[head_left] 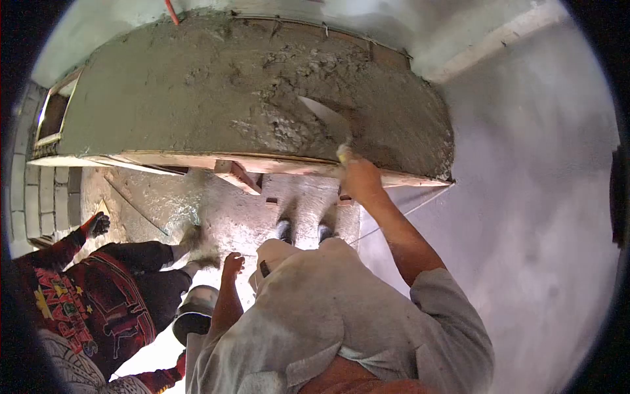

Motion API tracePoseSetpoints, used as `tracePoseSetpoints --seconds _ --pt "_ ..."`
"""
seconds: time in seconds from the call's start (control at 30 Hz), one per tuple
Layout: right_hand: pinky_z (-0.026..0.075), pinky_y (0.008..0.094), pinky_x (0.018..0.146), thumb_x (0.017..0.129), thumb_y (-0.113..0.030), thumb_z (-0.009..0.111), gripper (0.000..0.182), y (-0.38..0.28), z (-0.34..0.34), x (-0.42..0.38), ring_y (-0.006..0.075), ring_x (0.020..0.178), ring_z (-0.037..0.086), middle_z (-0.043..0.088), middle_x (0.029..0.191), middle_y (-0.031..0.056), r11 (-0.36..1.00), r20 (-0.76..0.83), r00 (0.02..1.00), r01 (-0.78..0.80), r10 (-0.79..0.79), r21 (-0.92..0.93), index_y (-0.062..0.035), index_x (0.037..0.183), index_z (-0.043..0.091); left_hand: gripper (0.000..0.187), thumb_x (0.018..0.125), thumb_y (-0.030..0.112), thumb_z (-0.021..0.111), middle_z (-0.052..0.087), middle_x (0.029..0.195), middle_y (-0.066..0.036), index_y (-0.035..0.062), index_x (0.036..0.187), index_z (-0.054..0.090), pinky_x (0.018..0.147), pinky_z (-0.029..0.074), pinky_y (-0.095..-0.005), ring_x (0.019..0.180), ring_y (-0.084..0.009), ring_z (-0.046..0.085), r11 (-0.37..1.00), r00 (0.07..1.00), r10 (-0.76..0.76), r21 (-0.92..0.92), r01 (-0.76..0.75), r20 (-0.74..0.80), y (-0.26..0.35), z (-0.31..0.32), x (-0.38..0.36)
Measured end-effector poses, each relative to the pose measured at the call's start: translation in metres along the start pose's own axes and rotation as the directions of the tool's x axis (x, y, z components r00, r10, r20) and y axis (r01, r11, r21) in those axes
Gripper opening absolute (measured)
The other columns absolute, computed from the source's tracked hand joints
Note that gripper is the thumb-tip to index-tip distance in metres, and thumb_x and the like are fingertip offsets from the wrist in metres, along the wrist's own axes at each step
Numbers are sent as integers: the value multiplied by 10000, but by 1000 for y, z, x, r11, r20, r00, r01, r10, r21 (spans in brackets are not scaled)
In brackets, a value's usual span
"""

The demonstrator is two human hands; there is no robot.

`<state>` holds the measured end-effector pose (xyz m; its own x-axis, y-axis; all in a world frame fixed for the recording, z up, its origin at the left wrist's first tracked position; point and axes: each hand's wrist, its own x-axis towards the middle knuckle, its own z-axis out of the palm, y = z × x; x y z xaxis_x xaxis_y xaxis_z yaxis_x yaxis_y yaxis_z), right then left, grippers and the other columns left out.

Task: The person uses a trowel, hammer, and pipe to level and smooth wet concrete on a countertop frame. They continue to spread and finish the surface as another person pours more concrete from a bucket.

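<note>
My right hand (361,178) is wrapped round the handle of a trowel (323,114). The trowel's pale blade lies against wet grey mortar (164,85) spread over a wide slab inside a wooden form. Around the blade the mortar is rough and lumpy, while towards the left it looks smoother. Down by my left thigh hangs my left hand (233,264), with loosely bent fingers and nothing seen in it.
A wooden board (197,159) edges the slab, and a timber block (237,177) juts out below. At the left stands another person (98,295) with dark gloves, beside a bucket (195,308). A smooth grey wall (525,197) rises on the right, a block wall (46,197) on the left.
</note>
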<state>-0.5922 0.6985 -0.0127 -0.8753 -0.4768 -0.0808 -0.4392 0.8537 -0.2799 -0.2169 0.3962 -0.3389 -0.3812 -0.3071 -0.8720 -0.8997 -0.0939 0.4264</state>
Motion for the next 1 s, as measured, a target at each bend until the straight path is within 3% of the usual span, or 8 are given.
tracePoseSetpoints --seconds 0.13,0.3,0.37,0.57,0.63,0.7,0.9,1.0 --pt "517 503 706 807 -130 538 353 -26 -9 4 412 782 641 640 822 250 992 132 984 -113 119 -53 15 1129 537 428 764 158 625 643 829 -97 64 1172 537 526 490 -373 612 -197 603 996 998 26 -90 -21 56 30 -5 8" --pt "503 478 736 826 -267 589 455 -40 -11 -12 403 786 634 632 858 269 939 -15 992 120 -122 322 -16 1201 525 424 774 125 605 633 807 -93 70 1188 531 542 515 -368 626 -204 610 993 994 111 -35 -110 25 61 -2 19" --pt "509 453 734 824 -231 584 426 -41 -29 -18 410 776 630 627 885 276 908 198 977 -10 -81 420 -18 1191 545 423 770 116 610 637 807 -97 78 1185 534 544 521 -371 630 -211 622 990 989 140 -26 -139 41 66 -5 20" --pt "528 348 691 832 -133 625 371 112 -1 -77 163 765 624 662 919 122 628 156 959 -273 236 729 -32 1185 573 397 773 110 613 649 822 -107 83 1163 546 516 517 -365 652 -221 647 997 995 77 9 -78 70 54 -5 29" --pt "528 401 750 849 -227 571 364 163 -21 -101 330 800 662 662 960 217 724 35 895 -382 445 574 -40 1161 588 394 771 118 617 644 814 -103 87 1158 547 512 514 -362 647 -222 646 993 993 94 70 -99 70 46 -6 31" --pt "523 435 755 868 -239 545 333 195 -56 -124 378 839 652 654 938 236 843 -82 839 -536 538 49 -25 1118 594 400 773 130 620 643 818 -106 87 1163 546 515 520 -367 642 -221 642 992 993 90 82 -96 72 35 -6 35" --pt "503 482 737 865 -252 503 334 212 -64 -169 424 838 622 636 872 265 818 -390 725 -549 568 172 -2 1068 593 310 784 124 608 624 765 -86 133 1089 553 485 507 -366 566 -210 611 988 987 85 119 -102 135 33 5 49" --pt "496 495 707 847 -227 493 302 241 -34 -169 408 773 605 603 756 234 802 -287 814 -565 505 -193 10 991 614 344 792 122 611 646 800 -100 140 1131 554 487 511 -365 575 -230 622 989 979 84 106 -106 187 46 12 68"
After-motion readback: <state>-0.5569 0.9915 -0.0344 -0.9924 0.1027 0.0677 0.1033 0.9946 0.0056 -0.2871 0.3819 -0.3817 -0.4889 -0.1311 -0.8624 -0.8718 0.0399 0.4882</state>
